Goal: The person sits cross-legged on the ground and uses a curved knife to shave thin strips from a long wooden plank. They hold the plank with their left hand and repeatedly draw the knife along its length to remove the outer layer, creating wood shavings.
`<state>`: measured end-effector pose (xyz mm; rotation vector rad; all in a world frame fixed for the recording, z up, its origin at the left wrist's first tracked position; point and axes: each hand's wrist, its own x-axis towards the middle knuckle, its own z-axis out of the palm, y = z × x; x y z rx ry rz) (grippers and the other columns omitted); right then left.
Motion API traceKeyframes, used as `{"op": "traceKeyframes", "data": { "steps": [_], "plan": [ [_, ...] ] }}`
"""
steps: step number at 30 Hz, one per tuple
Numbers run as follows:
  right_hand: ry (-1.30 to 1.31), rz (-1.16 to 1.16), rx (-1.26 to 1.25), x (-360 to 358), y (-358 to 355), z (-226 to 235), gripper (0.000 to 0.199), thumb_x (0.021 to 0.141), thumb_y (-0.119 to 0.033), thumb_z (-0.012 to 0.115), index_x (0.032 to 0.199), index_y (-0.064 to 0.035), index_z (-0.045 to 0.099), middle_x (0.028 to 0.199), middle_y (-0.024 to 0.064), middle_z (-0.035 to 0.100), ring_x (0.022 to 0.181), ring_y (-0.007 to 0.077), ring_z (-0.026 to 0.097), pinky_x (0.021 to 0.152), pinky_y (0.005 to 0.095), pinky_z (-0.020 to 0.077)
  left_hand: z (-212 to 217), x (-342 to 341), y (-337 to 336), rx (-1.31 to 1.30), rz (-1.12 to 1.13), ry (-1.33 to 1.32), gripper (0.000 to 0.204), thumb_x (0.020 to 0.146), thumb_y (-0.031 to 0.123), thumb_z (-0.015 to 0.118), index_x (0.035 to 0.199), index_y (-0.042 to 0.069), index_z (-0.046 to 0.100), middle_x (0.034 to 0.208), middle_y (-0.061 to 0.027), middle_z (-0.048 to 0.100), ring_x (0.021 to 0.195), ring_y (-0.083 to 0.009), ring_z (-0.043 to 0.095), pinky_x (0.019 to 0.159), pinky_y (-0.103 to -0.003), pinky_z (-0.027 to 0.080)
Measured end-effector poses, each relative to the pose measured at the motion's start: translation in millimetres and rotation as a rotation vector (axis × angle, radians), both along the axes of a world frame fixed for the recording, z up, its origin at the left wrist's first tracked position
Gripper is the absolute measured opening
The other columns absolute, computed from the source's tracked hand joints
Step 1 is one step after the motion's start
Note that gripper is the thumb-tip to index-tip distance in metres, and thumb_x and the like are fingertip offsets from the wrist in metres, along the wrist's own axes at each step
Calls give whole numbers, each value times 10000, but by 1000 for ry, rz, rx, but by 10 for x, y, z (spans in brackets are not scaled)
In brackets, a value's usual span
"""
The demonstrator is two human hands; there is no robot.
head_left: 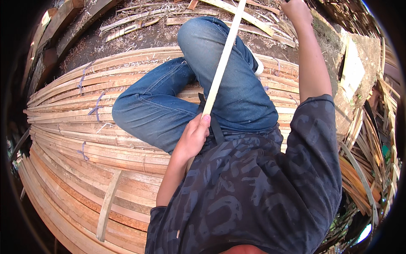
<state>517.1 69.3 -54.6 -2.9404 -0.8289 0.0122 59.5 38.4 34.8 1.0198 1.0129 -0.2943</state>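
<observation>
My left hand is closed around the lower part of a long pale wooden strip. The strip slants up and slightly right across my raised knee and runs out of the top edge. A short stretch of it seems to pass below my hand, beside my shirt. My right hand is stretched far forward at the top right, with its fingers curled closed. Only a small dark bit of what it holds shows at the picture's edge. I sit with my legs in blue jeans folded in front of me.
Bundled wooden slats lie under and left of me, tied with purple string. A loose short slat lies across them. Shavings and offcuts cover the ground ahead. Thick beams stand far left; a stone block and scrap strips are at right.
</observation>
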Motion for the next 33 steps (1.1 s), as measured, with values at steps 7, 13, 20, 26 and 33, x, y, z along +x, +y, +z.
{"op": "traceKeyframes", "data": {
  "steps": [7,13,20,26,33],
  "plan": [
    [208,363,92,-1548,-548,327,242,857,-289,645,855,-66,741,682,203,659,693,376,665,642,457,526,-107,-24,76,-259,166,-35,498,1018,543,341,863,80,437,637,28,356,497,-56,315,443,-224,312],
    [287,450,20,-1974,-713,470,226,861,-253,638,788,-56,722,667,199,656,632,373,660,602,466,528,-117,33,144,-239,143,-17,510,1013,559,339,866,80,435,637,24,374,496,-55,335,435,-223,312],
    [187,416,-2,-1748,-632,329,204,830,-266,663,857,-81,744,696,201,667,679,370,676,635,463,546,-104,81,40,5,27,37,558,1001,600,304,873,78,455,632,27,383,492,-64,360,449,-234,343],
    [87,374,-52,-1233,-318,208,258,760,-276,675,946,-114,752,813,202,696,777,360,693,708,462,558,-122,42,40,-161,130,31,527,1008,574,323,867,82,444,623,31,369,485,-60,340,441,-233,327],
    [40,278,-4,-778,91,-40,251,745,-243,639,831,-22,723,861,224,706,805,391,699,743,482,561,-70,38,30,-154,164,41,493,1019,545,328,865,89,433,623,34,355,489,-61,325,438,-232,313]
  ]
}}
